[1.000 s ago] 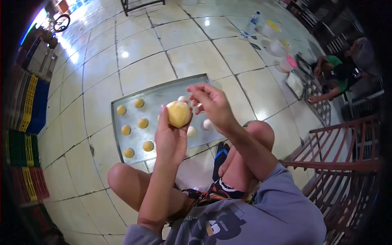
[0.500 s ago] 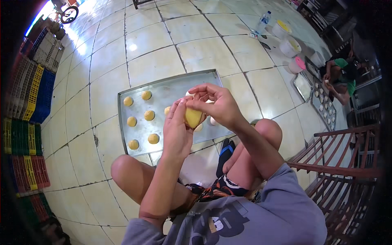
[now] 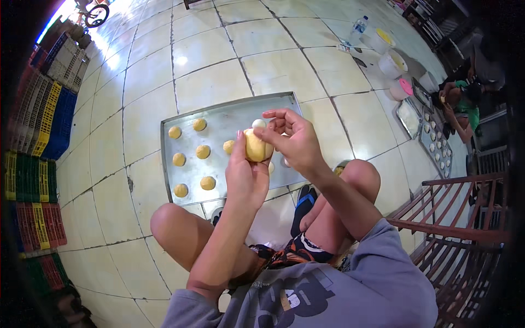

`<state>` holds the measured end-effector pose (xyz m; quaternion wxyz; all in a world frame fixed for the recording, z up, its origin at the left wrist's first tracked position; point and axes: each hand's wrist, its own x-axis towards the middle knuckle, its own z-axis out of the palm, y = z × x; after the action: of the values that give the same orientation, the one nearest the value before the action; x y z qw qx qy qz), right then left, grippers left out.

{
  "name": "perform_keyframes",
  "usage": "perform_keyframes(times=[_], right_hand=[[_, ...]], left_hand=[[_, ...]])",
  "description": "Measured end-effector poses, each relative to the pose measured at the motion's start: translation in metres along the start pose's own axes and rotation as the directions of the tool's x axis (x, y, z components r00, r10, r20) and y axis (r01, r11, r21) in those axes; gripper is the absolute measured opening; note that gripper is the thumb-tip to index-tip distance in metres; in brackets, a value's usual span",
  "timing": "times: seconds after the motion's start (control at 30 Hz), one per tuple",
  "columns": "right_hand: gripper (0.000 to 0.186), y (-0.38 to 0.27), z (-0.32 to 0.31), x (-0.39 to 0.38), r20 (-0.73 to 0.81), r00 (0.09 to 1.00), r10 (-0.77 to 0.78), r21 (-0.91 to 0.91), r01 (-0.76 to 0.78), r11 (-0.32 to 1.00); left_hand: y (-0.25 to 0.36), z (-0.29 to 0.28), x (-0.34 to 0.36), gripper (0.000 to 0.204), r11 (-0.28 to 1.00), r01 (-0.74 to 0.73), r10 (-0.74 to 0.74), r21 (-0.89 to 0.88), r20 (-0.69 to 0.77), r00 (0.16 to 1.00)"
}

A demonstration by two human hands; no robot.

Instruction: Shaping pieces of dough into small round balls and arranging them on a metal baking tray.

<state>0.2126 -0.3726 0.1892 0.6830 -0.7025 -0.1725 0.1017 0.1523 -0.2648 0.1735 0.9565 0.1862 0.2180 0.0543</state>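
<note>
In front of me, a soft lump of yellow dough point(image 3: 255, 146) is held above the metal tray. My left hand point(image 3: 244, 177) cradles it from below with the thumb along its side. My right hand point(image 3: 295, 139) presses its thumb on the dough's upper right edge, the fingers curled behind. Just past the dough is a white ball point(image 3: 258, 124), apparently on the tray. The shallow tray point(image 3: 188, 169) lies on the floor with several round yellow dough balls point(image 3: 203, 152) at its left and middle. My hands hide much of its right part, where a few paler balls peek out.
Stacked plastic crates point(image 3: 46, 117) line the left. Slatted wooden racks point(image 3: 454, 213) stand at the right. Beyond them another person point(image 3: 462, 106) sits by a tray of pale balls point(image 3: 436, 145). White tubs point(image 3: 392, 64), a pink-lidded tub point(image 3: 402, 89) and a water bottle point(image 3: 358, 27) stand far right.
The yellow dough has turned and now looks rounder and smoother. My right hand has drawn slightly away to the right, its fingers more apart. The view has shifted a little.
</note>
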Motion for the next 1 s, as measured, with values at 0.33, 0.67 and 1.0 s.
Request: perform_keyframes(times=[0.33,0.67,1.0], right_hand=[[0.024,-0.006,0.003,0.002,-0.066,0.993,0.102,0.183,-0.088,0.979],[0.029,-0.011,0.0,0.001,0.142,0.976,-0.165,-0.2,0.191,0.961],[0.037,-0.01,0.004,0.002,0.058,0.984,0.168,0.138,-0.175,0.975]], left_hand=[[0.008,0.007,-0.002,0.039,0.998,-0.063,0.064,-0.023,0.037,0.997],[0.015,0.0,-0.004,0.035,0.974,-0.016,0.023,0.226,-0.029,0.999],[0.018,0.007,-0.012,0.032,0.979,-0.012,0.006,0.204,0.029,1.0]])
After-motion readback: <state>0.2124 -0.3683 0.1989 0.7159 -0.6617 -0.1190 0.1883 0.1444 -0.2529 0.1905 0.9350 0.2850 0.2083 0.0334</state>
